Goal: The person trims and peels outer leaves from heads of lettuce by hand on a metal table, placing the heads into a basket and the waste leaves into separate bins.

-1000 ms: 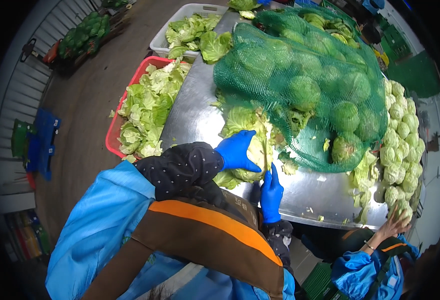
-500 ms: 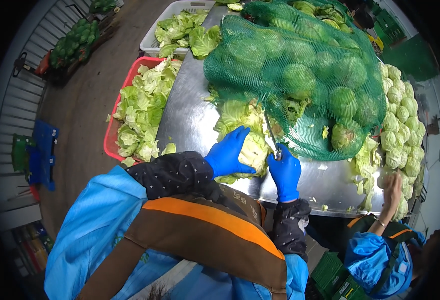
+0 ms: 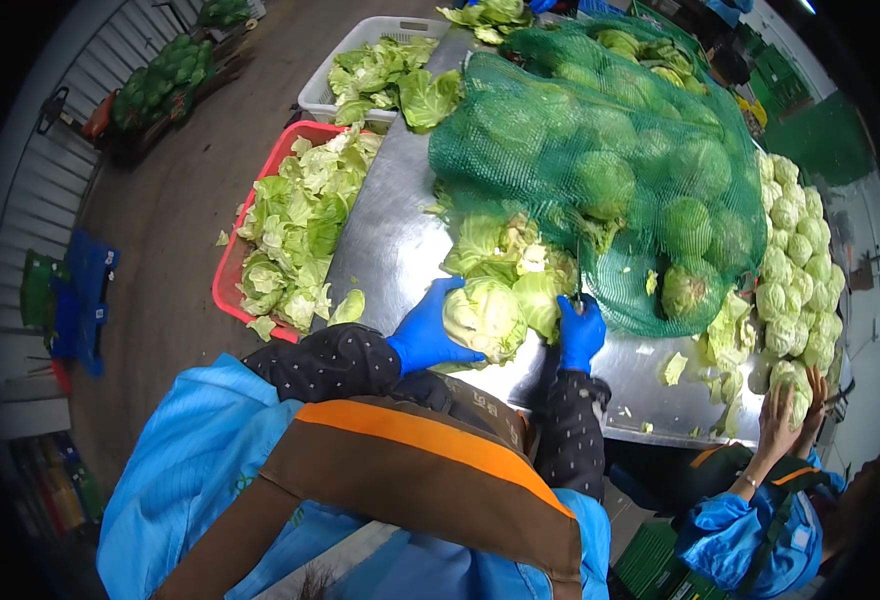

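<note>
From afar I see a glossy metal table (image 3: 385, 235), rough plastic netting (image 3: 520, 130), a smooth red plastic tub (image 3: 225, 277) and a ridged cabbage (image 3: 487, 318).

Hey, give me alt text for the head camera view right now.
A blue-gloved left hand cups a pale cabbage on a steel table, and the right hand grips a knife. Beyond lies a green net bag of cabbages; a red tub of leaves is at left. At right, a co-worker holds another cabbage.

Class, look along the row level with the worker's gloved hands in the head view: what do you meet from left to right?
Red tub → left hand → peeled cabbage → right hand → pale cabbage pile
</note>
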{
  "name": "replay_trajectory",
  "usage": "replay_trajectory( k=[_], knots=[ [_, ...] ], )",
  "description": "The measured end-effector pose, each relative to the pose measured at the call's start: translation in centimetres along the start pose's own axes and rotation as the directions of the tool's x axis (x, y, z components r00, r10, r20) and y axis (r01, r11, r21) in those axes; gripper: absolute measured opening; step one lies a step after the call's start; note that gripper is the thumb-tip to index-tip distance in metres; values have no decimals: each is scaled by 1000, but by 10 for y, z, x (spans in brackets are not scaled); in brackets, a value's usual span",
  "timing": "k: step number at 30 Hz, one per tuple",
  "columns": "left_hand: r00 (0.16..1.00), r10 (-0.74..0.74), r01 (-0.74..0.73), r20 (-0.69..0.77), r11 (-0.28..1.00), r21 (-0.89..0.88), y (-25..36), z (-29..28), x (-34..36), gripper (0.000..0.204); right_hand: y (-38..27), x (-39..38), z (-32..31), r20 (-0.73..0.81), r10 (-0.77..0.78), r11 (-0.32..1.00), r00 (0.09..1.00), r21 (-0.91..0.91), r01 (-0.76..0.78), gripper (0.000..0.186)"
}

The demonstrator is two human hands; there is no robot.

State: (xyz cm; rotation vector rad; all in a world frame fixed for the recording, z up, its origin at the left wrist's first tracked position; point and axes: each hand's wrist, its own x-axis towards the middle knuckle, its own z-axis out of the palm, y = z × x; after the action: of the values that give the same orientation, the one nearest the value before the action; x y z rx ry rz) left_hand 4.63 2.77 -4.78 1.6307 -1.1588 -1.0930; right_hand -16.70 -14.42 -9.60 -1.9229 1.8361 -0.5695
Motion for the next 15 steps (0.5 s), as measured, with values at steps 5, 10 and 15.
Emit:
replay_trajectory(
  k=[5,10,15],
  knots=[
    [963,-126,117,-237,992,-51,-10,1,9,121,-3,-72,-12,-114,-285,886,952,347,307,59],
    [930,-306,254,206,936,246,35,-29,22,124,-25,-108,-16,335,-216,888,917,457,42,51],
    [956,177,-279,234,796,537,48,-14,59,117,-9,-79,-8,317,-172,921,933,389,37,50]
  ],
)
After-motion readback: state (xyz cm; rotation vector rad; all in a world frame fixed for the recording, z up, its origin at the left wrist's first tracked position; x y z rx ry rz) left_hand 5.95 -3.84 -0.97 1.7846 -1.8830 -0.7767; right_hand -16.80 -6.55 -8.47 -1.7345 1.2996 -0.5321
